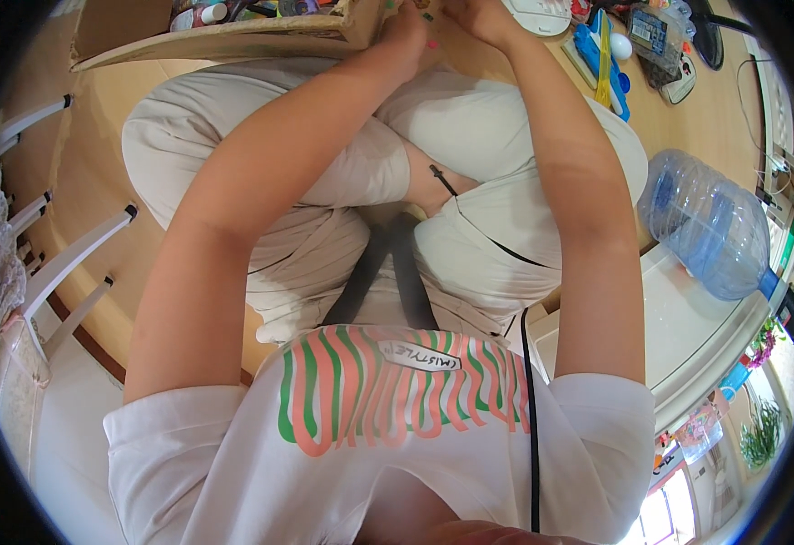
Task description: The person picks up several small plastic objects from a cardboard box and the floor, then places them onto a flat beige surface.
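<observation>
White chair legs (79, 252) way over left, then an open cardboard box (233, 43) stuffed with odds and ends up top. The person's left hand (406, 38) is just beside the box's right end, with a tiny pink bit (431, 44) between it and the right hand (477, 20). Fingers mostly run out of view, so can't tell if either's gripping anything. Farther right: a big clear water jug (706, 218).
</observation>
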The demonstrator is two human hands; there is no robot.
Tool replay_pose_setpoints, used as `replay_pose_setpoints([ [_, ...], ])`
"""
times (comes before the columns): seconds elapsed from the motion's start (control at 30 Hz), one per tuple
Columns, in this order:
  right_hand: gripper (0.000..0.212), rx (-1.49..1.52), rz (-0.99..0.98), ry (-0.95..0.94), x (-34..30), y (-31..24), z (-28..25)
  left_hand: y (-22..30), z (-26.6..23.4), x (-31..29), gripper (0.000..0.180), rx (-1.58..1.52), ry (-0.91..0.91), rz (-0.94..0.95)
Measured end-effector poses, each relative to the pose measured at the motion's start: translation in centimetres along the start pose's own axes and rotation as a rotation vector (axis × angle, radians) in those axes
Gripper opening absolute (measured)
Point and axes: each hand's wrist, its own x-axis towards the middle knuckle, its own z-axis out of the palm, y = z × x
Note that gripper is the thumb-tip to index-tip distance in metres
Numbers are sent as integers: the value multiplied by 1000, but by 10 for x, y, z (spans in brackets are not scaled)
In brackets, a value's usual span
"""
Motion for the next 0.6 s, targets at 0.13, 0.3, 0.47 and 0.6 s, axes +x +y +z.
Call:
replay_pose_setpoints([
  [0.13, 28, 211, 165, 87, 6, -12, -17, -7, -8, 7, 53, 15, 68, -129],
  [0.3, 28, 371, 362, 152, -2, -12, -26, -11, -6, 15, 60, 193, 222, -274],
  [0.47, 31, 313, 317, -54, 2, -11, -30, -11, -9, 18, 66, 191, 231, -291],
  [0.6, 33, 397, 389, -5, -3, -8, -24, -14, -4, 19, 69, 189, 266, -274],
])
